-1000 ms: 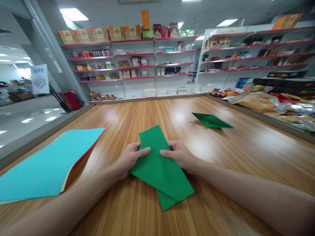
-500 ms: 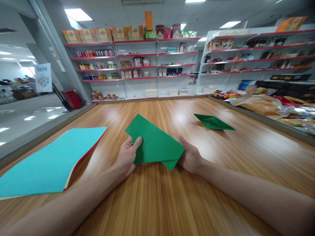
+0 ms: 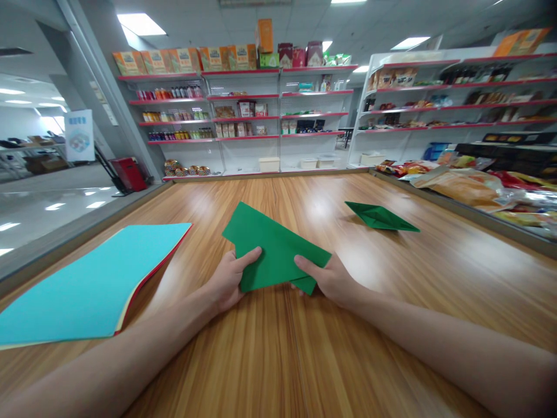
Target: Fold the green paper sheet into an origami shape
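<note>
A folded sheet of green paper is held just above the wooden table in front of me, its far corner pointing up and left. My left hand pinches its left edge, thumb on top. On the lower right corner my right hand grips the paper with the thumb pressed on its face. A finished green paper boat lies on the table to the far right, away from both hands.
A stack of coloured sheets with a turquoise one on top lies at the left. Snack bags fill a counter along the right edge. Shop shelves stand behind the table.
The green paper has been turned from lying lengthwise toward me to crosswise and lifted. My right thumb has come from behind the paper onto its front.
</note>
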Demonstrator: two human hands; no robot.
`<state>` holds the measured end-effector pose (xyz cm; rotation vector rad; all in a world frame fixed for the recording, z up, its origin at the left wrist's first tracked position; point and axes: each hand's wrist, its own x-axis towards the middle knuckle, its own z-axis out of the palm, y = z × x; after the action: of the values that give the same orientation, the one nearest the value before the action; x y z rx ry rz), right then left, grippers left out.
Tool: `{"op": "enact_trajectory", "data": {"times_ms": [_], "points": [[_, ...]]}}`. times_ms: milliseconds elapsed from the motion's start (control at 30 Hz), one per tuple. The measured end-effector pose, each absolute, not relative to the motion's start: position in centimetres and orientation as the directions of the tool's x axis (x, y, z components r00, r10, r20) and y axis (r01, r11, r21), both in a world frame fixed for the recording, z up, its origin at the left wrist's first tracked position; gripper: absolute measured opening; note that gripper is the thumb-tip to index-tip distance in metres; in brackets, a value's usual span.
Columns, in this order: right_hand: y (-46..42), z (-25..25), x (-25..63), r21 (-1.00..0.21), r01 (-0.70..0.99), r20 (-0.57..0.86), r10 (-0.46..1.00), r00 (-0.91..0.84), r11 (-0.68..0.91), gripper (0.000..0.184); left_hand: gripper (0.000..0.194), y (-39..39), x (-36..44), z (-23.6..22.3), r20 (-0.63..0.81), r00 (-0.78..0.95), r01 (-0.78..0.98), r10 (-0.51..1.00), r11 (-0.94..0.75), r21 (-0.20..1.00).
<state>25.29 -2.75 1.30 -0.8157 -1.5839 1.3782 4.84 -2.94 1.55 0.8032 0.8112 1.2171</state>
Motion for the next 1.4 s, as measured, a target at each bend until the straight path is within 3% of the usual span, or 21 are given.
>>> {"op": "enact_trajectory", "data": {"times_ms": [67, 167, 233, 300, 367, 467, 600, 800, 867, 1000, 1133, 1233, 1300, 1400], "points": [[-2.8, 1.3, 25.6, -0.921, 0.079, 0.314, 0.846, -0.431, 0.382, 0.032, 0.022, -2.8, 4.8, 1.5, -0.129, 0.134, -0.465, 0.982, 0.178, 0.867], [-2.7, 1.5, 26.1, -0.668, 0.235, 0.545, 0.679, -0.492, 0.706, 0.036, 0.020, -2.7, 4.8, 1.3, -0.153, 0.134, -0.446, 0.979, 0.198, 0.873], [-2.6, 1.6, 26.2, -0.525, 0.271, 0.604, 0.578, -0.549, 0.807, 0.044, 0.021, -2.8, 5.0, 1.2, -0.138, 0.109, -0.433, 0.984, 0.172, 0.885], [-2.6, 1.6, 26.1, -0.469, 0.285, 0.609, 0.540, -0.581, 0.836, 0.048, 0.031, -2.9, 5.2, 1.3, -0.070, -0.006, -0.419, 0.997, 0.061, 0.906], [-2.7, 1.5, 25.9, -0.455, 0.312, 0.598, 0.546, -0.588, 0.834, 0.050, 0.053, -3.1, 5.3, 1.3, 0.013, -0.149, -0.379, 0.989, -0.069, 0.923], [-3.0, 1.4, 25.6, -0.434, 0.360, 0.579, 0.562, -0.591, 0.826, 0.054, 0.072, -3.4, 5.2, 1.4, 0.116, -0.240, -0.271, 0.964, -0.181, 0.945], [-3.5, 1.5, 25.6, -0.359, 0.442, 0.528, 0.569, -0.630, 0.822, 0.061, 0.036, -3.3, 4.6, 1.4, 0.193, -0.207, -0.132, 0.959, -0.222, 0.966], [-5.0, 2.3, 25.1, -0.042, 0.553, 0.384, 0.524, -0.760, 0.832, 0.071, 0.043, -3.2, 4.3, 2.0, 0.153, -0.216, -0.119, 0.964, -0.182, 0.976], [-5.5, 2.5, 24.8, 0.001, 0.560, 0.357, 0.523, -0.774, 0.829, 0.070, 0.038, -3.2, 4.3, 2.2, 0.141, -0.235, -0.094, 0.962, -0.167, 0.982], [-5.8, 2.9, 25.1, -0.124, 0.519, 0.390, 0.523, -0.758, 0.845, 0.063, 0.028, -2.8, 4.4, 1.9, 0.172, -0.248, -0.109, 0.953, -0.203, 0.973], [-5.1, 2.8, 26.2, -0.528, 0.206, 0.436, 0.471, -0.767, 0.824, 0.078, 0.027, -2.6, 4.2, 1.5, 0.168, -0.149, -0.144, 0.974, -0.190, 0.971], [-4.5, 2.5, 26.6, -0.866, -0.016, 0.334, 0.555, -0.762, 0.499, 0.059, 0.029, -3.0, 4.4, 1.7, 0.136, -0.005, -0.159, 0.991, -0.135, 0.978], [-4.2, 2.3, 26.4, -0.958, -0.025, 0.221, 0.678, -0.701, 0.286, 0.055, 0.030, -3.6, 4.8, 2.1, 0.110, 0.124, -0.150, 0.986, -0.091, 0.984], [-3.8, 2.0, 26.0, -0.986, 0.004, 0.128, 0.782, -0.610, 0.164, 0.051, 0.029, -4.7, 5.7, 3.1, 0.123, 0.430, -0.096, 0.894, -0.090, 0.991]]}}
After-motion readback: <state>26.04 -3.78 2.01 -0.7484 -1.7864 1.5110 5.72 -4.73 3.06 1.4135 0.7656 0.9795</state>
